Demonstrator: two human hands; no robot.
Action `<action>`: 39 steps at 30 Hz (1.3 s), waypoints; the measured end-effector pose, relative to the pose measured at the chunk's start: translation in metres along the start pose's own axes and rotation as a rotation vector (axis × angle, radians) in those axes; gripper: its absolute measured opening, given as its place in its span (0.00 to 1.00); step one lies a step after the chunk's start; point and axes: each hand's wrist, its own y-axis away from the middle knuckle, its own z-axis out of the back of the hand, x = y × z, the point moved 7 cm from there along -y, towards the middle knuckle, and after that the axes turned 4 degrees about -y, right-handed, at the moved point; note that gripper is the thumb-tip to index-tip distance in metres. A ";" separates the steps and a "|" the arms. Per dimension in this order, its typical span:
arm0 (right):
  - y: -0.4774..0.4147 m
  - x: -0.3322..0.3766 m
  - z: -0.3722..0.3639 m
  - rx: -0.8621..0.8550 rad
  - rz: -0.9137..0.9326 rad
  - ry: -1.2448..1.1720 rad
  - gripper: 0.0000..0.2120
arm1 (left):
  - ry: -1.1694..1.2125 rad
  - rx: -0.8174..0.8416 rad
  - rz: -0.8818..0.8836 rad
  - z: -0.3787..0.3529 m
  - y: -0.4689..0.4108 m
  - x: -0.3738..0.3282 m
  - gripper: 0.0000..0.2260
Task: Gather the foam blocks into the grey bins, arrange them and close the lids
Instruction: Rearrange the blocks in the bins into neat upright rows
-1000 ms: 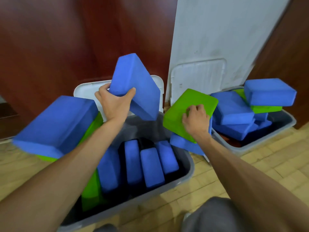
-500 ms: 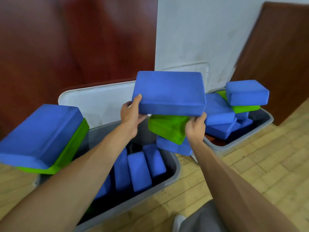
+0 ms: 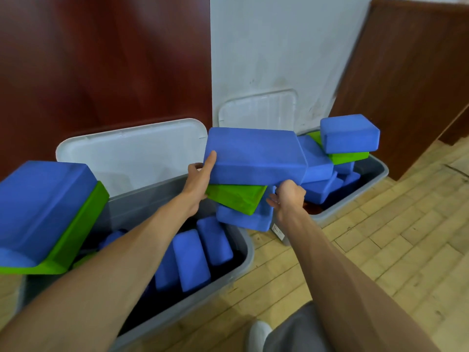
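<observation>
left hand (image 3: 199, 182) grips blue block (image 3: 253, 153) end; right hand (image 3: 288, 196) grips opposite lower corner.

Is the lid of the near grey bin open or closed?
Open. The white lid stands upright behind the near grey bin, and blue foam blocks show inside the uncovered bin.
</observation>
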 end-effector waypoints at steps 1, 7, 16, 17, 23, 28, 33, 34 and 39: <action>0.003 -0.004 0.002 0.013 -0.031 0.096 0.18 | 0.004 0.023 -0.017 -0.001 0.002 -0.001 0.25; 0.043 -0.034 -0.014 0.471 -0.145 0.922 0.07 | 0.042 0.015 -0.024 0.026 0.012 0.012 0.25; 0.067 -0.100 -0.050 0.740 -0.012 1.414 0.16 | -0.343 -0.020 0.071 0.086 0.023 0.119 0.12; 0.067 -0.109 -0.055 0.755 0.038 1.491 0.18 | -0.396 -0.009 0.117 0.093 0.026 0.139 0.13; 0.083 -0.149 -0.109 0.818 0.610 1.707 0.17 | -0.667 -0.048 0.254 0.147 0.041 0.211 0.15; 0.111 -0.189 -0.153 0.916 1.087 1.618 0.20 | -0.912 -0.149 0.341 0.192 0.041 0.241 0.22; 0.119 -0.221 -0.169 1.006 1.267 1.818 0.19 | -1.044 -0.158 0.421 0.190 0.038 0.261 0.40; 0.116 -0.223 -0.170 1.003 1.267 1.837 0.19 | -1.072 -0.180 0.419 0.189 0.037 0.263 0.42; 0.100 -0.220 -0.171 0.983 1.201 1.854 0.15 | -1.271 -0.145 0.371 0.180 0.032 0.274 0.41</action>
